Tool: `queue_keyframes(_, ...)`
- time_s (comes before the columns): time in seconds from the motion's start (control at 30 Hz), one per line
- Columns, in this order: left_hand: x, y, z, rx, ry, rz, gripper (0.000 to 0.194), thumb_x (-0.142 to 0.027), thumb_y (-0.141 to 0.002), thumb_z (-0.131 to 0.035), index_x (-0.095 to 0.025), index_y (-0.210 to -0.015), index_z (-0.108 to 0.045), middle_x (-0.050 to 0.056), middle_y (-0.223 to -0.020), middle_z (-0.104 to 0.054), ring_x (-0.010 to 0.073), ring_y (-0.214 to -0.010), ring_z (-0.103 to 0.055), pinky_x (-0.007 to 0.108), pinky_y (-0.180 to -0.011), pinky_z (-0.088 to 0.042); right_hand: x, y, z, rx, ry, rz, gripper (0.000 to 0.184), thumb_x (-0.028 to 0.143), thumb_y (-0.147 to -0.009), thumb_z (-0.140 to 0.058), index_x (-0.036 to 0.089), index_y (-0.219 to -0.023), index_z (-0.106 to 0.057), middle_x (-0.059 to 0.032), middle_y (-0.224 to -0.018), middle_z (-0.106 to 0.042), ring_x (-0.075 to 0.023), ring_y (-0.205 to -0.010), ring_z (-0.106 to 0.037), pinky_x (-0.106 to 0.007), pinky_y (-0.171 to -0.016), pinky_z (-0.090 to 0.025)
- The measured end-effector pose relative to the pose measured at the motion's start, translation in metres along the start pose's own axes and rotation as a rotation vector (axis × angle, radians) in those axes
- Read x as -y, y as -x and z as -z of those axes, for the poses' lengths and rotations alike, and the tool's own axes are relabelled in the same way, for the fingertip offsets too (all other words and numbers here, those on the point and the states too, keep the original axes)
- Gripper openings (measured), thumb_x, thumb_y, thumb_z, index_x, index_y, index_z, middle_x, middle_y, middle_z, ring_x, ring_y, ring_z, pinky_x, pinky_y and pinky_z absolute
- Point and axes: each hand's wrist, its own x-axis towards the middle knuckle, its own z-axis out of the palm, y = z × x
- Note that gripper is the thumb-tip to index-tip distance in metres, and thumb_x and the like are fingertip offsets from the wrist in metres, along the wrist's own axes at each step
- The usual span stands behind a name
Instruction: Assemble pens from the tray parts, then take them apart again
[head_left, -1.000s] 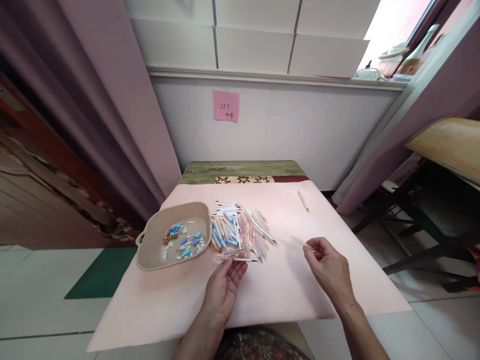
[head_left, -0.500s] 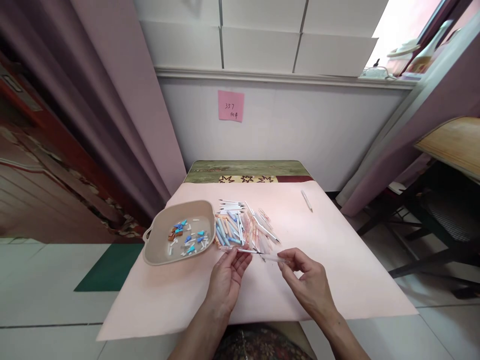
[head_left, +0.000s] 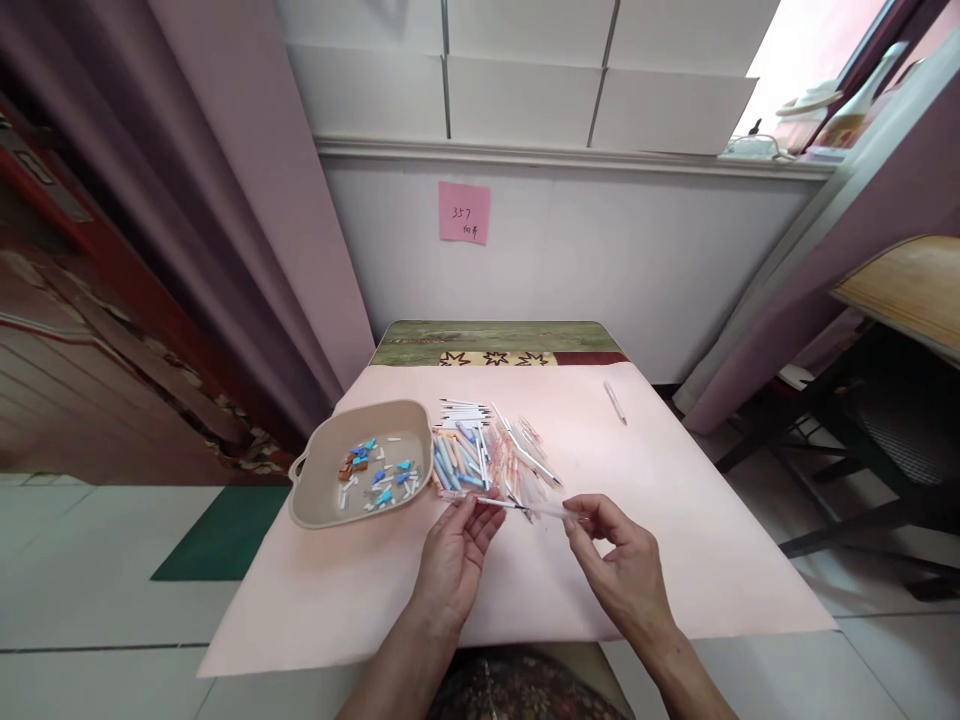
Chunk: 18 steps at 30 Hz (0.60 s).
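My left hand (head_left: 457, 545) is closed on a white pen refill (head_left: 495, 502) with a dark tip pointing right; a clear pinkish piece also shows at its fingertips. Between thumb and fingers of my right hand (head_left: 615, 550) is a translucent pen barrel (head_left: 553, 511), its left end meeting the refill's tip. Whether the tip is inside the barrel I cannot tell. Just beyond my hands lie blue and orange pen barrels (head_left: 456, 458), clear pinkish pen parts (head_left: 508, 460) and a row of white refills (head_left: 465, 411).
A beige basket (head_left: 315, 515) on the left holds small blue, brown and white pen parts (head_left: 381, 480). One pen (head_left: 615, 402) lies at the far right of the pink-covered table (head_left: 720, 560). A pink note (head_left: 464, 212) is on the wall.
My right hand has moved left with the barrel, bringing it up to the refill in my left hand. Over the last half second both hands have hardly moved.
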Motion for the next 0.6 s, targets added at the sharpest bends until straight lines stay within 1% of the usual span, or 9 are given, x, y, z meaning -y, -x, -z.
queue_keyframes(0.1, 0.0009, 0.0007, -0.0001, 0.006, -0.005, 0.009, 0.014, -0.007, -0.088, -0.052, -0.008, -0.084, -0.065, 0.015, -0.085, -0.073, 0.0179, -0.076, -0.071, 0.032, -0.076, -0.06, 0.0006, 0.0012, -0.0005, 0.022, 0.005, 0.012, 0.017, 0.031, -0.082, -0.057, 0.019, -0.09, -0.065, -0.0007, -0.065, -0.063, -0.0139, -0.058, -0.058, -0.019, -0.043, -0.043)
queue_keyframes(0.33, 0.0007, 0.0, 0.0015, -0.004, -0.008, 0.001, 0.013, -0.006, -0.088, -0.052, -0.008, -0.085, -0.064, 0.014, -0.085, -0.073, 0.0178, -0.076, -0.071, 0.033, -0.076, -0.06, 0.0005, 0.0031, 0.0009, -0.009, 0.014, 0.005, 0.016, 0.031, -0.082, -0.057, 0.02, -0.091, -0.065, -0.0005, -0.065, -0.062, -0.0139, -0.059, -0.058, -0.018, -0.041, -0.041)
queue_keyframes(0.6, 0.0013, 0.0025, -0.001, 0.004, -0.008, 0.003, 0.013, -0.006, -0.088, -0.052, -0.008, -0.084, -0.064, 0.015, -0.085, -0.073, 0.0178, -0.075, -0.071, 0.032, -0.075, -0.06, 0.0015, 0.0062, -0.0026, 0.017, 0.0, 0.013, 0.016, 0.029, -0.081, -0.056, 0.02, -0.091, -0.065, -0.0007, -0.065, -0.062, -0.0139, -0.06, -0.058, -0.017, -0.04, -0.041)
